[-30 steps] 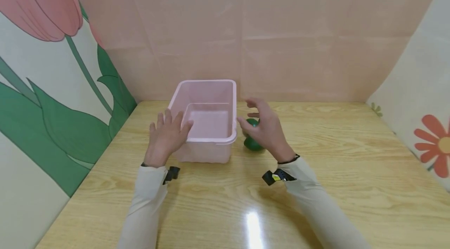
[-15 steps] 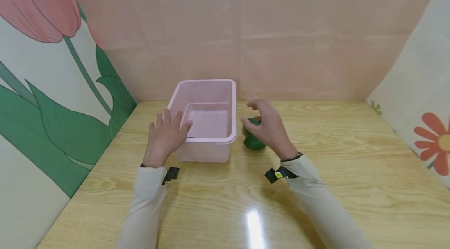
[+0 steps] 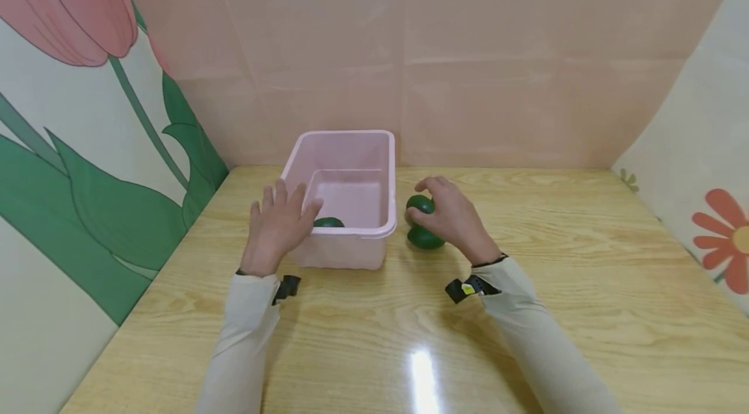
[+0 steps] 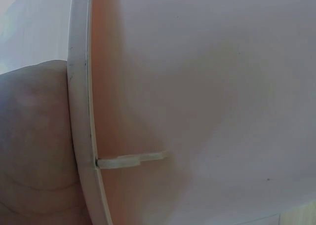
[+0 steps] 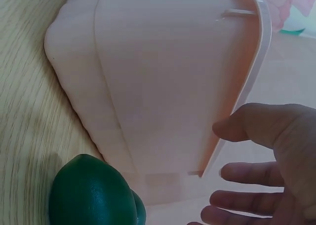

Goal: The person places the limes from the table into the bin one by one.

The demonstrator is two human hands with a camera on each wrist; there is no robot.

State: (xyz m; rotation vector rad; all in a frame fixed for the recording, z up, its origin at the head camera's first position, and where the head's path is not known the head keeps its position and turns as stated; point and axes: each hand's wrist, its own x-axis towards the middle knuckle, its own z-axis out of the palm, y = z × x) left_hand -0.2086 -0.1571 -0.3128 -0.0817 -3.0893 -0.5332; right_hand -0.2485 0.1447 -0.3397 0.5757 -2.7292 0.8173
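Left hand (image 3: 279, 225) rests on the near left corner of a pink plastic bin (image 3: 357, 232), fingers spread. In the left wrist view the palm (image 4: 34, 141) lies against the bin's rim. Inside the bin, by the near wall, one glossy dark green oval fruit (image 3: 329, 222) is partly visible. Two similar fruits stand on the table right of the bin, a far one (image 3: 420, 203) and a near one (image 3: 425, 238). Right hand (image 3: 453, 211) hovers over them, thumb and fingers parted. The right wrist view shows its fingers (image 5: 252, 173) apart from the green fruit (image 5: 91, 198).
The wood-grain table (image 3: 374, 336) carries the bin near its back edge. A pink sheet (image 3: 497, 76) hangs behind. Panels with a printed tulip (image 3: 76, 4) and a red flower (image 3: 722, 238) flank the sides.
A green fruit now shows inside the bin near the front wall. The right hand has moved slightly right and nearer, over the fruits outside. The left hand stays in place.
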